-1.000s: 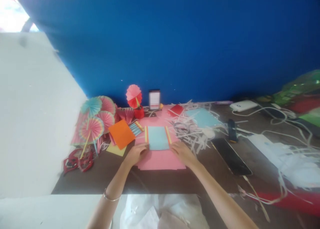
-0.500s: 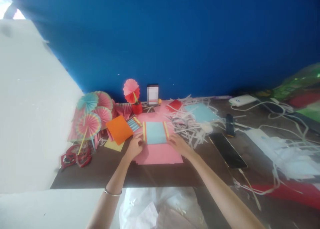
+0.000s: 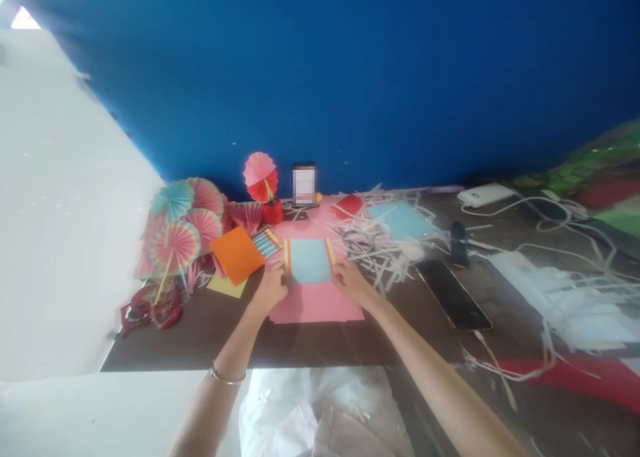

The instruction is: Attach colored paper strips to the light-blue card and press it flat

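A light blue sheet of paper (image 3: 311, 261) with yellow and orange strips along its left and right edges lies on pink paper (image 3: 320, 305). At its lower left edge, my left hand (image 3: 274, 282) has its fingers curled in on the paper's side. My right hand (image 3: 351, 281) pinches the lower right edge. Just left of the sheet sits a small pleated blue paper piece (image 3: 267, 242) with the same yellow and orange edging. An orange square of paper (image 3: 237, 254) overlaps a yellow sheet (image 3: 226, 285) near my left hand.
Pleated paper fans (image 3: 175, 244) and red-handled scissors (image 3: 153, 306) are at the left. White paper strips (image 3: 390, 264) spread around another blue sheet (image 3: 403, 220). A black phone (image 3: 454, 294) with a cable lies right. A smaller phone (image 3: 305, 185) leans against the blue wall (image 3: 350, 77).
The whole view has shifted slightly, so things sit a little higher. Both hands stay at the sides of the blue sheet, with only slight finger movement.
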`<state>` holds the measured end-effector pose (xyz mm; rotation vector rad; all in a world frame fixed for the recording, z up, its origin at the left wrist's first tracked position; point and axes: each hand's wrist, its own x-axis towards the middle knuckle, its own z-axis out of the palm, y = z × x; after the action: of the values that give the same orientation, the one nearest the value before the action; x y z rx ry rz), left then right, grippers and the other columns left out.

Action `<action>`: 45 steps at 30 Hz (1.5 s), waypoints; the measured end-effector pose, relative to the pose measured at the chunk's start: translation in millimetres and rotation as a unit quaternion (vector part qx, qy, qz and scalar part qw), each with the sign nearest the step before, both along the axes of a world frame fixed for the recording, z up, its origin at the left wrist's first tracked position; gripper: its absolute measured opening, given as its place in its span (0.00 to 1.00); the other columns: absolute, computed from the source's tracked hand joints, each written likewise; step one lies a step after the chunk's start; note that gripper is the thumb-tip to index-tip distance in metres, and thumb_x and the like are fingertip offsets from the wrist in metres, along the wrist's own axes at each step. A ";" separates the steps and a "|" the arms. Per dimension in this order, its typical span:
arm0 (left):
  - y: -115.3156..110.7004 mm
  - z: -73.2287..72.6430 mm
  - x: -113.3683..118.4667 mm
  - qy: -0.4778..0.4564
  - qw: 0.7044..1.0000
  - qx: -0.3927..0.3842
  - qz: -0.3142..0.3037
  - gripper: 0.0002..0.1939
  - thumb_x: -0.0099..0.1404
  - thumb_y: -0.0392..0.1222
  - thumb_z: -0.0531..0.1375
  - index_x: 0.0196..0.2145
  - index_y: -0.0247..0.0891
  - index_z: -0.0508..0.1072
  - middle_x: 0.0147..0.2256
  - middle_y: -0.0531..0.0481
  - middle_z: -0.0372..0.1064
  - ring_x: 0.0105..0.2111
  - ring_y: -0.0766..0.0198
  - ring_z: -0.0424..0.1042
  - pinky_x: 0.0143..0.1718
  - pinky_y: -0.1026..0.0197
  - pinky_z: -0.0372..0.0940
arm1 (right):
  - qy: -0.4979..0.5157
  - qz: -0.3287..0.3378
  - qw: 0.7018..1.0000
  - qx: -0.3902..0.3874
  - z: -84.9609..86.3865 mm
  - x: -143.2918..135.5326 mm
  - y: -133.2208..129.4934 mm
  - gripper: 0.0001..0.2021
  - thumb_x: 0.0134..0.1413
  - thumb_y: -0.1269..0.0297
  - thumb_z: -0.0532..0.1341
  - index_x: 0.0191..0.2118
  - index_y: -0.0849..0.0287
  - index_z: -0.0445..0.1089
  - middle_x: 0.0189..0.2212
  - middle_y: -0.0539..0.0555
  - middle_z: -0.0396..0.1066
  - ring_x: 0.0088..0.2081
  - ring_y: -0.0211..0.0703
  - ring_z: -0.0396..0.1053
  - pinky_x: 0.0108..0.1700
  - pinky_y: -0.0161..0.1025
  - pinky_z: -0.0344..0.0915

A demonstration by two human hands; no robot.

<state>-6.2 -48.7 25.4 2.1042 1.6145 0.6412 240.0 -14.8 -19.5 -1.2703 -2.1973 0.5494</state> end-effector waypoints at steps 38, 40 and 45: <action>-43.2 -51.8 32.0 0.252 0.947 0.133 -0.149 0.27 0.59 0.30 0.44 0.56 0.17 0.49 0.57 0.25 0.51 0.62 0.47 0.40 0.58 0.43 0.50 | -0.216 -0.067 0.971 0.077 7.4 -67.4 -81.6 0.22 0.60 0.65 0.44 0.57 0.63 0.59 0.58 0.61 0.57 0.59 0.54 0.53 0.59 0.60 0.40; -43.8 -52.4 33.4 0.242 0.952 0.128 -0.134 0.27 0.60 0.30 0.44 0.56 0.19 0.49 0.57 0.24 0.50 0.62 0.46 0.40 0.57 0.42 0.51 | -0.217 -0.069 0.970 0.079 9.8 -62.8 -82.1 0.22 0.61 0.63 0.44 0.57 0.63 0.59 0.57 0.61 0.57 0.59 0.53 0.53 0.59 0.59 0.41; -44.5 -48.7 34.4 0.234 0.959 0.106 -0.116 0.27 0.60 0.30 0.46 0.57 0.24 0.50 0.59 0.23 0.44 0.61 0.44 0.42 0.56 0.42 0.52 | -0.219 -0.072 0.969 0.087 13.4 -47.1 -81.4 0.24 0.61 0.59 0.44 0.57 0.65 0.59 0.57 0.63 0.58 0.58 0.53 0.55 0.60 0.58 0.39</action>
<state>28.2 -93.2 -23.3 2.7104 1.5360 0.2539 192.8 -96.2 -6.1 -1.5509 -2.4091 0.0111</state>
